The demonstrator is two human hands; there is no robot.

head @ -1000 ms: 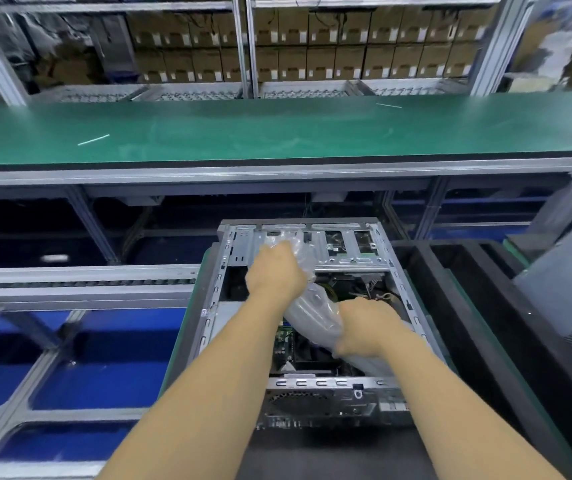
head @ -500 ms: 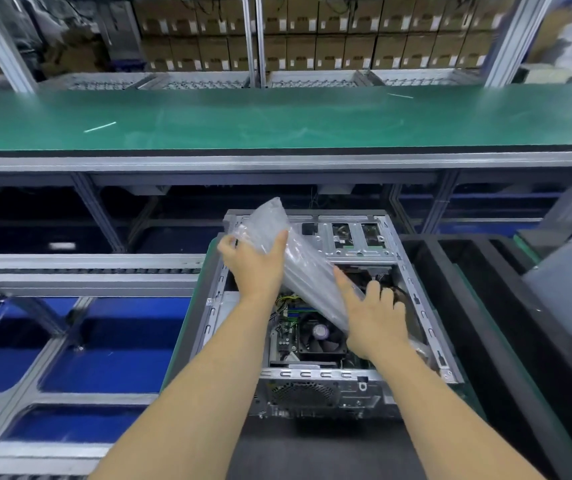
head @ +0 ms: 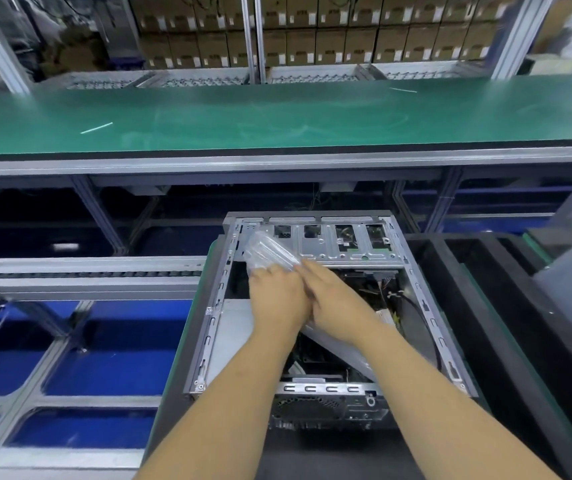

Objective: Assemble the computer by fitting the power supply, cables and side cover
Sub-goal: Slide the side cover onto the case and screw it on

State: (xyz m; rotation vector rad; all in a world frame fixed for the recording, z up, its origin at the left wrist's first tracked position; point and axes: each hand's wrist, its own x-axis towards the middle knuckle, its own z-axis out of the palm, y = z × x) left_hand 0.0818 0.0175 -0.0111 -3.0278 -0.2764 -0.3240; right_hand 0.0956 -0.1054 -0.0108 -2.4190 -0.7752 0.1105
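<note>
A grey metal computer case point(head: 315, 306) lies open on its side in the middle, on a dark mat with a green edge point(head: 187, 341). Both hands meet over the case on a clear, crinkly plastic bag point(head: 270, 252). The left hand point(head: 277, 299) has its fingers curled around the bag. The right hand point(head: 338, 301) lies on the bag just beside it, touching the left hand; its fingers look mostly straight and pressed together. The bag's top end sticks out toward 11 o'clock, over the silver drive rack point(head: 329, 244), and its other end runs down toward 5 o'clock under the right wrist. A long green table top point(head: 277, 116) sits at 12 o'clock, with brown boxes point(head: 312, 32) behind it.
</note>
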